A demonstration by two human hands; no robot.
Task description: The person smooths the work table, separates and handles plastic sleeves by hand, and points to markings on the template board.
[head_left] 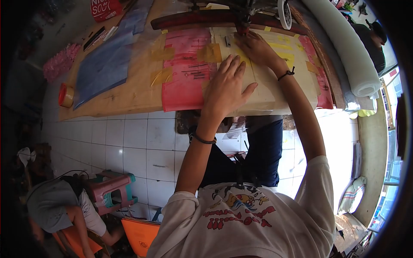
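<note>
My left hand [227, 88] lies flat on the work surface, fingers apart, over the border between a red strip [183, 94] and a cream sheet [262, 92]. Further forward, my right hand [258, 50] rests on the cream sheet with its fingertips close beside the red lower tip [243, 31] of a dark machine. Its fingers look stretched out but are partly hard to see. Between the hands and the red strip sits a small metal piece [227, 41]. Pieces of yellowish tape [209, 53] cross the strip, which carries dark marks.
A dark red curved bar [193, 19] spans the far side. Blue sheets [105, 62] and a tape roll [66, 95] lie left; a white foam roll [348, 47] stands right. A person [60, 206] bends near a stool [112, 191] at lower left; another person [372, 45] is far right.
</note>
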